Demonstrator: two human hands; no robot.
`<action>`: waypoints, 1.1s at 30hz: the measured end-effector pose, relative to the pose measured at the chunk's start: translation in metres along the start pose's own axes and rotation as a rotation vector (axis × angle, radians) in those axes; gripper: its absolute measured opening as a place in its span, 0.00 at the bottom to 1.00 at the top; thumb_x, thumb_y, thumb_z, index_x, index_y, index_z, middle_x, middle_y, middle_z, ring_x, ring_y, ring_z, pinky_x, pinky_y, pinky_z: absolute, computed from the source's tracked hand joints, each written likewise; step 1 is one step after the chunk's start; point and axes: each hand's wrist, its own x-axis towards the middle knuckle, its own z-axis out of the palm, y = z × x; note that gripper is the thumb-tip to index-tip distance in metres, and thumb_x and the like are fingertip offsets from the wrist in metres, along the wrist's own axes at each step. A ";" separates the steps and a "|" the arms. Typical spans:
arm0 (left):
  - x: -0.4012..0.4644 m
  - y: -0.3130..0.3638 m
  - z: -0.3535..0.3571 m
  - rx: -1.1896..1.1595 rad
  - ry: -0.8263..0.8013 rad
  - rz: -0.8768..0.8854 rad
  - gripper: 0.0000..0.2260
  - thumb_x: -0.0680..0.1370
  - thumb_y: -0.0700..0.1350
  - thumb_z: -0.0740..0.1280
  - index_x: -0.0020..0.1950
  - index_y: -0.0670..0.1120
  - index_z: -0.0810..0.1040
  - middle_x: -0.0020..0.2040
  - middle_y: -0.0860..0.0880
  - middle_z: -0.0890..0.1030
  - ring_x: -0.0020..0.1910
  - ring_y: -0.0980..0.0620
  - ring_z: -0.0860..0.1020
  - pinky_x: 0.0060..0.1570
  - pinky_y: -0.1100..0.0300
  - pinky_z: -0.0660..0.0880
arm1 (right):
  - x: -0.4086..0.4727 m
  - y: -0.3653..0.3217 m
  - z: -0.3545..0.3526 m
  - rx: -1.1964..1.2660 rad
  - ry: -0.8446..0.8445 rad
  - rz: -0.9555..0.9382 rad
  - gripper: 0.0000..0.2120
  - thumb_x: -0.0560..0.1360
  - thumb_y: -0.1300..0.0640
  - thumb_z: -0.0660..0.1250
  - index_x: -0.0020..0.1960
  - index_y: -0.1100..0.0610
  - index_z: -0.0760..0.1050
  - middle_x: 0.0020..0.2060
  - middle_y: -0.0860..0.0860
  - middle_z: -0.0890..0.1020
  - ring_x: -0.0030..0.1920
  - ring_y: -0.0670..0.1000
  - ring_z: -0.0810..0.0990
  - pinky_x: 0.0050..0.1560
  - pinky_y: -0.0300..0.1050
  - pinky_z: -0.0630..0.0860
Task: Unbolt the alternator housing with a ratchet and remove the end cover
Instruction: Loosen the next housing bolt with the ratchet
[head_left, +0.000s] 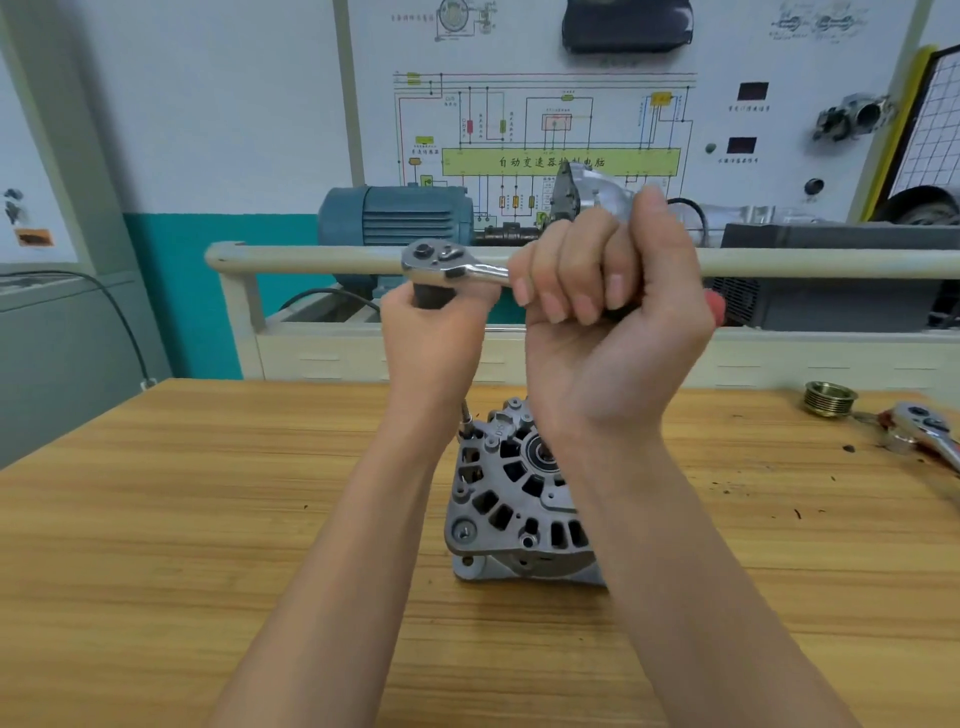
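Nearest to the camera, two bare forearms reach forward over a wooden table (208, 519). Between them the alternator (511, 499) stands on the table with its vented end cover (498, 512) facing up; the right forearm hides its right part. On the cover, near its far left corner, small raised letters show, but they are too small to read.

Above the alternator, the right hand (613, 312) is closed as a fist around the handle of the ratchet (452, 267), with all fingers curled tight and the thumb up. A little red of the handle end shows at the right side of this hand. The left hand (436, 332) is under the ratchet head, with its fingers wrapped around the dark socket piece below the head. A thin extension bar (466, 415) comes down from behind the left wrist to a bolt at the far left corner of the cover.

Far right on the table lie a brass-coloured pulley (829, 397) and, just beside it, a second ratchet (930, 431).

Behind the table are a cream rail (311, 258) and a blue-grey electric motor (400, 215). On the wall board, a wiring diagram (545, 124) has a green band with the writing "自动变速器控制电脑", partly covered.
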 end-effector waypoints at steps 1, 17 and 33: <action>0.002 0.000 -0.005 0.011 -0.089 0.004 0.13 0.64 0.40 0.65 0.23 0.51 0.64 0.21 0.54 0.62 0.22 0.56 0.58 0.24 0.65 0.57 | 0.004 -0.003 -0.003 0.038 -0.012 0.071 0.25 0.78 0.61 0.53 0.22 0.55 0.62 0.19 0.49 0.62 0.22 0.48 0.60 0.28 0.43 0.64; 0.001 -0.005 0.003 0.103 0.048 0.042 0.20 0.74 0.32 0.65 0.27 0.48 0.63 0.23 0.52 0.62 0.25 0.56 0.59 0.27 0.61 0.58 | -0.012 0.008 0.010 -0.075 0.079 -0.171 0.22 0.76 0.62 0.54 0.23 0.54 0.64 0.19 0.49 0.65 0.22 0.49 0.63 0.31 0.47 0.63; 0.004 0.000 -0.006 0.010 -0.274 -0.003 0.20 0.72 0.38 0.67 0.23 0.51 0.65 0.20 0.55 0.61 0.20 0.55 0.57 0.23 0.67 0.57 | 0.020 -0.013 -0.015 0.278 0.186 0.226 0.27 0.81 0.59 0.52 0.22 0.55 0.60 0.18 0.48 0.60 0.21 0.47 0.58 0.24 0.39 0.61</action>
